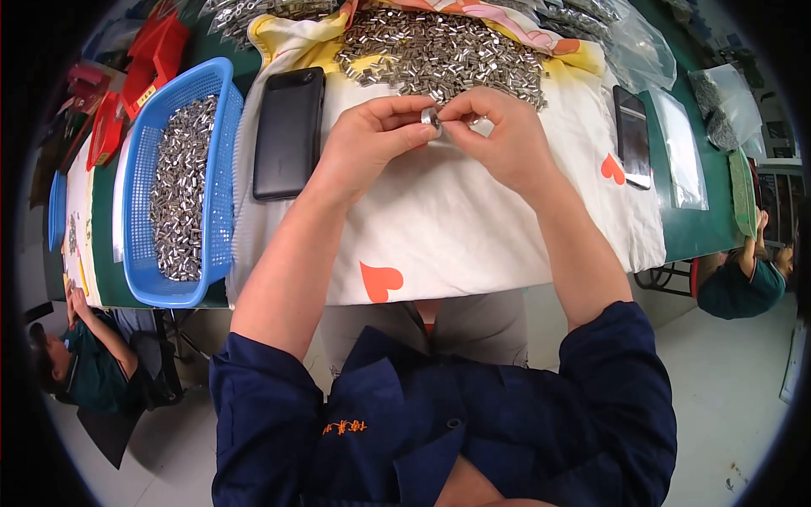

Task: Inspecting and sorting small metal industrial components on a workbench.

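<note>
A small silvery metal ring is pinched between the thumb and forefinger of my left hand, above the white cloth. My right hand meets it from the other side, its thumb and forefinger closed at the ring's dark inner side. What those right fingertips hold is too small to tell. A shiny glint shows beneath the curled right fingers. Just beyond both hands spreads a big pile of short metal cylinders, lying on the cloth's yellow and pink patterned part.
Left stand a blue plastic basket of similar metal pieces and a black power-bank-like slab. A phone and a clear plastic bag lie right. Red bins stand far left. Other people sit at both sides.
</note>
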`<move>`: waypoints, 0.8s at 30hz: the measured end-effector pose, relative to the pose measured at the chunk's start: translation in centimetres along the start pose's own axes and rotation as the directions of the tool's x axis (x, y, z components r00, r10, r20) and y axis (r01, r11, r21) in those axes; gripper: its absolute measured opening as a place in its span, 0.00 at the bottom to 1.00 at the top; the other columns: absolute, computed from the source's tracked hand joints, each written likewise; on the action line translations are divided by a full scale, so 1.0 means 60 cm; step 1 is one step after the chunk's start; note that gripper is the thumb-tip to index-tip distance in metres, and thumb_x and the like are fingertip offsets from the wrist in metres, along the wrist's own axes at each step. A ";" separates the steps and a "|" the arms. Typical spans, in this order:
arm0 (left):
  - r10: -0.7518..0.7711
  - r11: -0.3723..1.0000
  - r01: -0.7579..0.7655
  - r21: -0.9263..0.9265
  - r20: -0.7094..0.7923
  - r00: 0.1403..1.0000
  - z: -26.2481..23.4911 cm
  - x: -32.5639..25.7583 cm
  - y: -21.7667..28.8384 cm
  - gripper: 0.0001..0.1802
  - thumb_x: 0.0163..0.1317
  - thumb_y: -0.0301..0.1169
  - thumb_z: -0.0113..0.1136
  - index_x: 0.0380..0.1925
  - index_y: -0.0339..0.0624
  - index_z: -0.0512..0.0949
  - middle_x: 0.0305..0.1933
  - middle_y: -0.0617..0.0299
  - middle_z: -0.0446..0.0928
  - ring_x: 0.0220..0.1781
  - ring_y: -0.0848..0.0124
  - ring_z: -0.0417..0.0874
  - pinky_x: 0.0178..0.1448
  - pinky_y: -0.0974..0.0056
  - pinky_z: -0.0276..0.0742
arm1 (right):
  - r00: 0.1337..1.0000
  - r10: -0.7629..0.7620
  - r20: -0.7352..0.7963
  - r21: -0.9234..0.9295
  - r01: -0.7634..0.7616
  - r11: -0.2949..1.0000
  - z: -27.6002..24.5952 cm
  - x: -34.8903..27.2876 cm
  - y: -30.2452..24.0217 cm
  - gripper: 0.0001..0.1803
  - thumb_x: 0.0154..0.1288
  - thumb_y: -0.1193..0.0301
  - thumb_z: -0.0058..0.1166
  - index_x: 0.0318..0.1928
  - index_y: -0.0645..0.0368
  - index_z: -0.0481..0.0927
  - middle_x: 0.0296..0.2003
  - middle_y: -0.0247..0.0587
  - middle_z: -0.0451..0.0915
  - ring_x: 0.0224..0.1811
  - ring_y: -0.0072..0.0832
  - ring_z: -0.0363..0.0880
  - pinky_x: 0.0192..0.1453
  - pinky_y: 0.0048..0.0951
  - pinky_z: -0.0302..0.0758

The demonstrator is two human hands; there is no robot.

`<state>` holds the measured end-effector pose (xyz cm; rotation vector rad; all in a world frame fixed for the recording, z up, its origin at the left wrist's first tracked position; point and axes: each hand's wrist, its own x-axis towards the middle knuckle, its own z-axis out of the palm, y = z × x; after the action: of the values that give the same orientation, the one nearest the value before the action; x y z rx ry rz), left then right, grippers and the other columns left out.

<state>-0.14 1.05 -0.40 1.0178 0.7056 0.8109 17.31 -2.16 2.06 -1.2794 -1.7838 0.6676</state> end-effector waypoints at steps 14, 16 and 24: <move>-0.061 0.993 0.062 0.103 -0.011 0.998 0.005 -0.006 0.004 0.16 0.51 0.23 0.60 0.42 0.33 0.74 0.36 0.60 0.78 0.38 0.77 0.77 0.45 0.74 0.72 | 0.976 0.177 0.124 0.062 -0.186 0.981 -0.009 0.006 0.007 0.06 0.50 0.74 0.54 0.32 0.60 0.78 0.27 0.35 0.79 0.27 0.23 0.74 0.34 0.24 0.71; -0.058 0.987 0.060 0.149 -0.014 0.998 0.005 -0.005 0.002 0.16 0.51 0.23 0.60 0.41 0.34 0.75 0.36 0.61 0.78 0.38 0.77 0.77 0.45 0.75 0.72 | 0.975 0.188 0.115 0.061 -0.195 0.979 -0.011 0.011 0.014 0.06 0.50 0.74 0.53 0.31 0.59 0.78 0.26 0.36 0.78 0.28 0.26 0.74 0.34 0.25 0.72; -0.094 0.971 0.080 0.227 0.050 0.994 0.008 -0.006 0.006 0.14 0.51 0.23 0.60 0.40 0.35 0.76 0.36 0.63 0.78 0.37 0.79 0.77 0.43 0.75 0.72 | 0.994 -0.084 0.067 -0.555 0.107 0.825 0.016 0.011 0.045 0.06 0.49 0.74 0.53 0.30 0.51 0.80 0.32 0.32 0.73 0.42 0.32 0.68 0.50 0.34 0.64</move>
<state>-0.01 0.63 0.14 1.2012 0.7975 0.6307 17.75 -0.59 -0.42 -1.5425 -2.1524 0.0984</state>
